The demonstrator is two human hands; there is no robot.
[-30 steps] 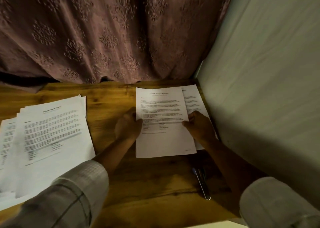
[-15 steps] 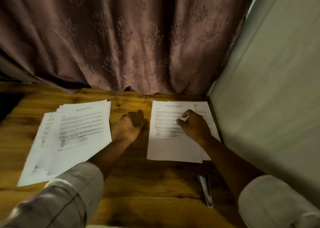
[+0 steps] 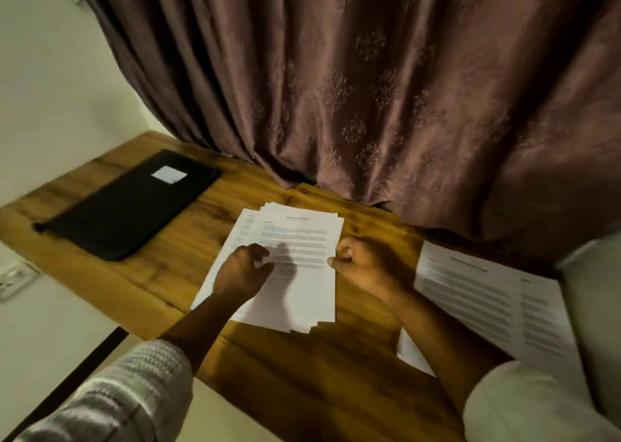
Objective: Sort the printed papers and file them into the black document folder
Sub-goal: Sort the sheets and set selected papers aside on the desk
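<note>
A fanned stack of papers (image 3: 302,293) lies on the wooden table (image 3: 188,250). It sits between the closed black folder (image 3: 131,203), flat and well apart at the far left, and a second set of printed sheets (image 3: 487,293) at the right. The right hand (image 3: 361,265) pinches the stack's right edge, thumb on top. The left hand (image 3: 243,268) rests on the top sheet with fingers curled, and whether it holds a sheet cannot be told.
</note>
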